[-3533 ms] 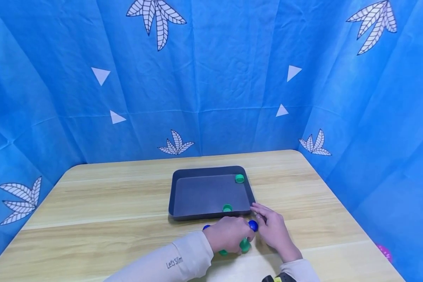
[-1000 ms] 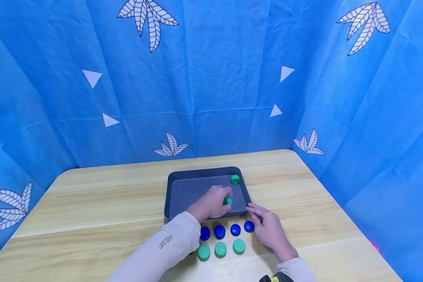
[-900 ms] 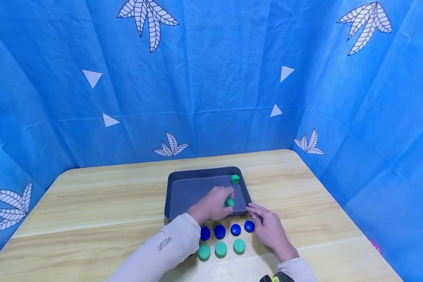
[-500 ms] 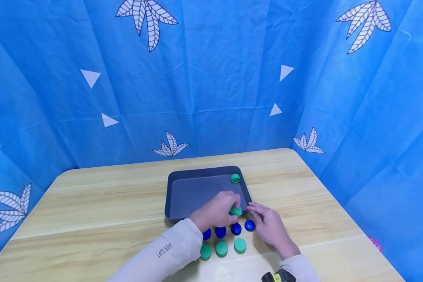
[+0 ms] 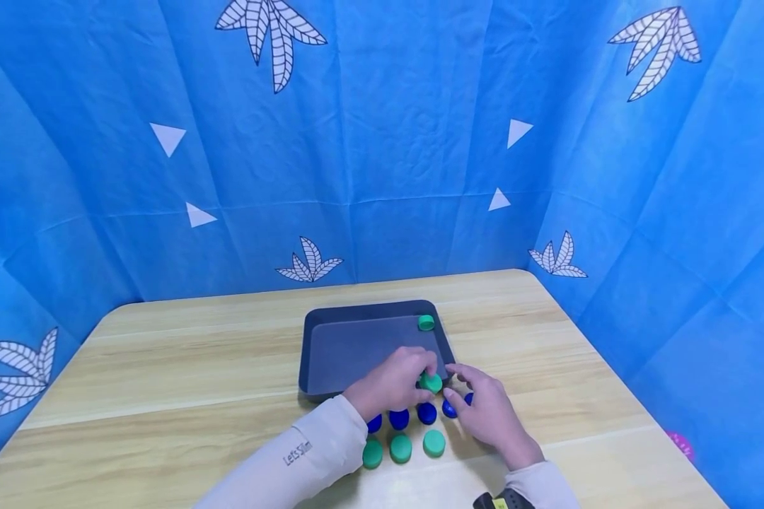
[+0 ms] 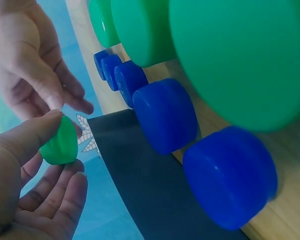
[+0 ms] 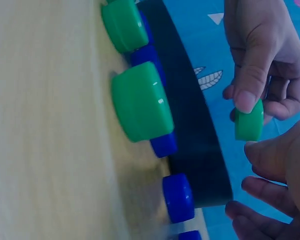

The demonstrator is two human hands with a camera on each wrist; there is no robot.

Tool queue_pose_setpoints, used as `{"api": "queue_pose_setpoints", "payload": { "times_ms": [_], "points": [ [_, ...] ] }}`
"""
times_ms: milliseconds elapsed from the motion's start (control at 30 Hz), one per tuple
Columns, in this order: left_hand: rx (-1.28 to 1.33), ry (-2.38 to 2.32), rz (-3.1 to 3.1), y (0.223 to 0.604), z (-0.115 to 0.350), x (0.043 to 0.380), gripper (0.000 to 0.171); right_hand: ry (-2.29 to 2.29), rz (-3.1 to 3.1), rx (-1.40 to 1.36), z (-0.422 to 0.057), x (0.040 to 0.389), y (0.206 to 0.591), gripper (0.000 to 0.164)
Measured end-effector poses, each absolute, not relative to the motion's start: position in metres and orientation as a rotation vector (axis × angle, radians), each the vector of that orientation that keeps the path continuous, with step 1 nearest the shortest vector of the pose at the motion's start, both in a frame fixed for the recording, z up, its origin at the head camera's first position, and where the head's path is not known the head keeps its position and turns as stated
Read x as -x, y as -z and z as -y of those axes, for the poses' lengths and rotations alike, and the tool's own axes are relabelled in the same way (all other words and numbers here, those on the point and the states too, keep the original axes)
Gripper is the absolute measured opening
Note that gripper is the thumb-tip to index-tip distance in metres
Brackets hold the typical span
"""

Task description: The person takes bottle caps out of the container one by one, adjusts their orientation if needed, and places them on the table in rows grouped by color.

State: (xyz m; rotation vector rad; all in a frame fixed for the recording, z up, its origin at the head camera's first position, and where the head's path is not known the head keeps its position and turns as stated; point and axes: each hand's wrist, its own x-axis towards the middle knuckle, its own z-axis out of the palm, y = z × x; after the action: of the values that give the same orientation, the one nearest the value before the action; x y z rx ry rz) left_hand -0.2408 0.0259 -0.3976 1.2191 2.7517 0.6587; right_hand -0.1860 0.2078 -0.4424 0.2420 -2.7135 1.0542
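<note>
My left hand (image 5: 391, 382) pinches a green bottle cap (image 5: 431, 383) between thumb and fingers, over the near right corner of the dark tray (image 5: 302, 360). In the left wrist view the cap (image 6: 62, 142) is tilted on its side, its ribbed edge by the thumb. My right hand (image 5: 489, 410) reaches toward it with thumb and fingers spread, holding nothing. The right wrist view has this hand's thumb tip right at the lower edge of the cap (image 7: 249, 122). Another green cap (image 5: 426, 323) sits in the tray's far right corner.
Several blue caps (image 5: 399, 418) stand in a row on the wooden table (image 5: 184, 375) along the tray's near side, partly hidden by my hands. Closer to me is a row of three green caps (image 5: 400, 448). A blue patterned curtain (image 5: 407, 141) surrounds the table.
My left hand has picked up the green cap from the tray's near side and carried it right, toward my right hand. The right hand's thumb and fingers have spread apart.
</note>
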Motion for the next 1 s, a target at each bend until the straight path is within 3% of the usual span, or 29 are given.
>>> {"api": "queue_pose_setpoints", "payload": {
  "times_ms": [300,567,1000],
  "points": [
    [-1.255,-0.677,-2.736,0.396,-0.027,0.236,0.025,-1.010,2.739,-0.262,-0.215,0.190,0.438,0.029],
    [-1.305,-0.630,-2.690,0.396,-0.034,0.225,0.024,-0.925,2.784,-0.402,-0.225,0.196,0.435,0.040],
    [-1.525,-0.547,-2.698,0.401,-0.041,0.217,0.025,-0.793,2.916,-0.521,-0.229,0.202,0.421,0.039]
  ]
}}
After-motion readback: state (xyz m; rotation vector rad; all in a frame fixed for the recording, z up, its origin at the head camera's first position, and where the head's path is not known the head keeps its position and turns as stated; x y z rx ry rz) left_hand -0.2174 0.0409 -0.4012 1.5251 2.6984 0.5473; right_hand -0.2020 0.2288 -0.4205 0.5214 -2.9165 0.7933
